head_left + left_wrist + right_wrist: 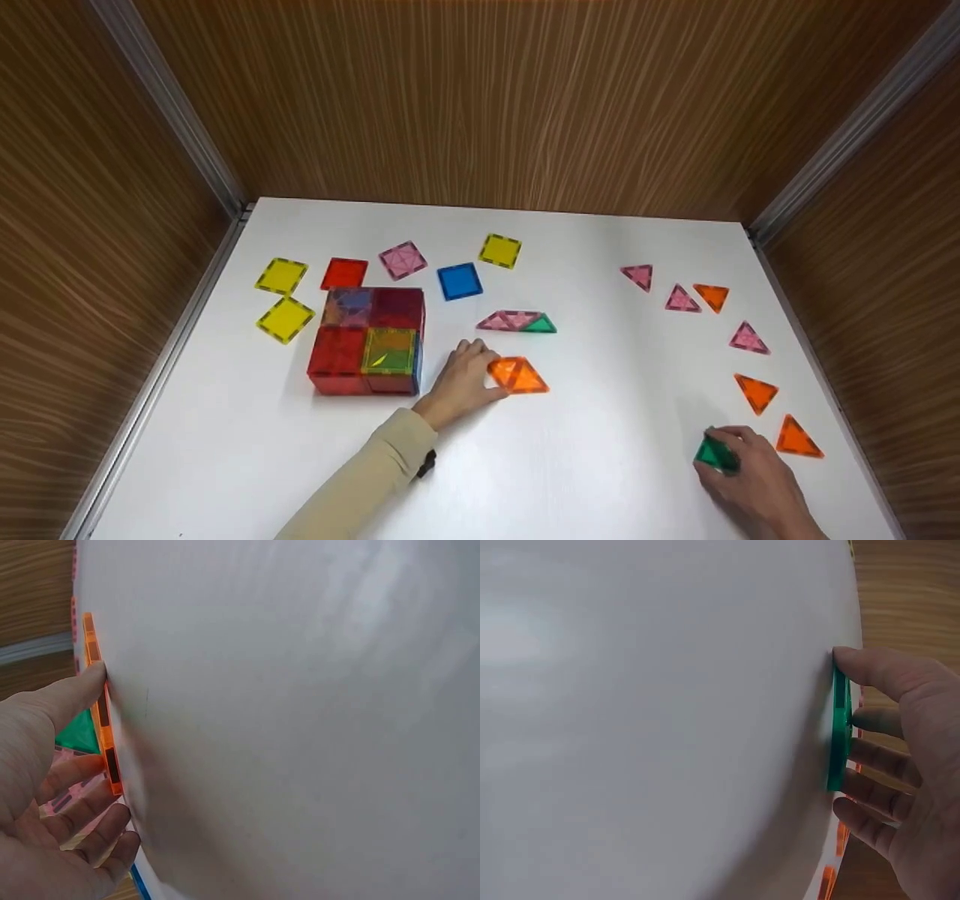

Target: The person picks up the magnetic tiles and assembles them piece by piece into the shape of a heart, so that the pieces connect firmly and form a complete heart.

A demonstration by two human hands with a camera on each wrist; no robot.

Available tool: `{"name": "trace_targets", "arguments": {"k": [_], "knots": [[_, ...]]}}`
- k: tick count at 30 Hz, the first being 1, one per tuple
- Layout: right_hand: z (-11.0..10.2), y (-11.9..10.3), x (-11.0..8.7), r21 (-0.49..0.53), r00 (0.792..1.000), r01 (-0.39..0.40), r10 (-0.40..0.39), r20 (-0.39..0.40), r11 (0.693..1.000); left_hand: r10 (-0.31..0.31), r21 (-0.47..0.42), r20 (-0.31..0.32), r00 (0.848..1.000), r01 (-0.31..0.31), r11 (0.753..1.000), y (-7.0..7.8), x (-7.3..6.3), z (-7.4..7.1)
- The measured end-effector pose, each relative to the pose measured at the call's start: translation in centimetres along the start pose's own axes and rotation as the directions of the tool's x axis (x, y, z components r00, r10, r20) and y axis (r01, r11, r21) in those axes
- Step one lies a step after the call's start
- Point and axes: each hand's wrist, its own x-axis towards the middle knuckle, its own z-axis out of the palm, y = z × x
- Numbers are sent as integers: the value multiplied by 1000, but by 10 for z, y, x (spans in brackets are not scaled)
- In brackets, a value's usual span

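Left hand: thumb and fingers part-curled, pinching the edges of an orange tile group, translucent triangles side by side forming a slanted outline, flat on the table. Right hand: thumb and fingertips curled round the rim of a green tile, at the tabletop, near its right side. Green tile: clear, glossy, thin-edged; full outline hidden by the fingers. Just beyond the orange group: pink-and-green strip, three triangles in a row. Left of the left hand: boxy block, see-through, mostly red faces. Farther right: loose orange triangle, dark dashes along its border. Table smooth, white; rear panel brown, streaked wood-grain.
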Motion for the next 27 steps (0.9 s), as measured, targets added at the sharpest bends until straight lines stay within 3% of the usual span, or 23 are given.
{"name": "trace_targets", "arguments": {"k": [9,12,20,27], "knots": [[-4,-40,25,17,983,172,-170,-63,985,-17,22,17,1000,17,1000,1,1,0],[-3,-57,36,25,960,258,-253,-123,966,-2,27,9,1000,1,1000,1,1,0],[10,-99,68,44,867,453,-429,-252,890,1,19,-3,1000,-1,1000,0,1,0],[22,-139,90,27,842,518,-503,-195,855,-10,11,2,1000,10,1000,1,1,1]]}}
